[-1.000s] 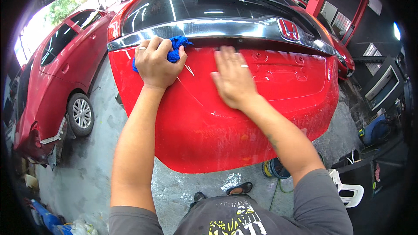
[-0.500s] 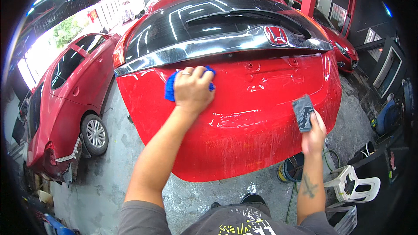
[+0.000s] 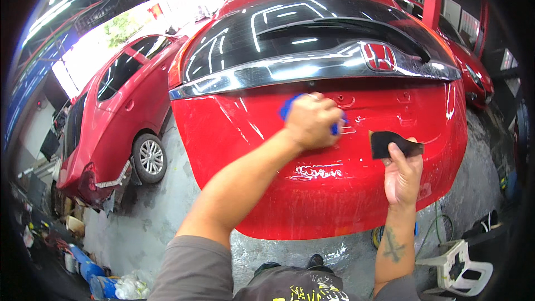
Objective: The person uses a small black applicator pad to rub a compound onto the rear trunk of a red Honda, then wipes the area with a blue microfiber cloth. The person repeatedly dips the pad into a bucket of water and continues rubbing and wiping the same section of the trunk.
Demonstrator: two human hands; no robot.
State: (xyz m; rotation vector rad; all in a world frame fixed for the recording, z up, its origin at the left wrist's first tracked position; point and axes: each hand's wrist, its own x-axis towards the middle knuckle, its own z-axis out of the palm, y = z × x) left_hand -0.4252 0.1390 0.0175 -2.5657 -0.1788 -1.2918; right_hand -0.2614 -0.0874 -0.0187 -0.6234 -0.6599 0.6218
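Note:
In front of me is the wet red tailgate of a car, with a chrome strip above the panel. My left hand is closed on a bunched blue cloth, which it presses against the upper middle of the panel; the hand hides most of the cloth. Off to the right, my right hand pinches a bent piece of dark sandpaper between thumb and fingers. It is held up in front of the panel. Water streaks and drops shine between the hands.
A red car with a damaged rear corner stands at left, another red car at right. A white plastic stool is at lower right, near a green hose. Bottles and bags lie at lower left.
The left hand has wiped rightward across the panel with the blue cloth. The right hand has turned the sandpaper from upright to sideways. The view has shifted left.

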